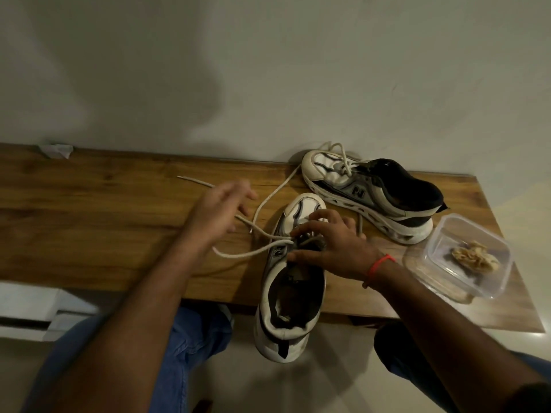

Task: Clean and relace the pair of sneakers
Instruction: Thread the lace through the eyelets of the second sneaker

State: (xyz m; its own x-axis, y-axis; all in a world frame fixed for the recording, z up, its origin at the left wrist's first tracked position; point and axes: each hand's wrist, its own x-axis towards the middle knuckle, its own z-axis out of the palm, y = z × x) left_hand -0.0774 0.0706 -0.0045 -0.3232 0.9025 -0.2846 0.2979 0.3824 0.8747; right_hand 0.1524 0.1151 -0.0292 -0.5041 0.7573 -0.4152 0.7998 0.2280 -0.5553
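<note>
Resting on the lacing area of the near sneaker, the right hand spreads its fingers over the tongue and eyelets, fingertips bent down onto the shoe and thumb lying along the collar edge; whether any finger actually pinches a lace there cannot be told. This sneaker stands upright, toe pointing far and its white padded heel jutting past the near edge of the wooden table. Its upper is white and grey with dark curved trim and a letter logo on the side, and the dark lining gapes open. A cream, cord-like shoelace runs out leftward from its eyelets in loose loops across the table, with one end lying far left. The left hand hovers blurred above those loops, fingers relaxed and slightly spread, gripping nothing that can be seen. A red thread band circles the right wrist. The second sneaker lies farther back and right near the wall, tilted on its side, showing a chunky white sole with oval cut-outs and a loose lace at the toe. At the near right sits a clear, rounded-square plastic container holding a crumpled beige cloth. The tabletop is warm brown with visible grain. Blue denim knees show below the table.
</note>
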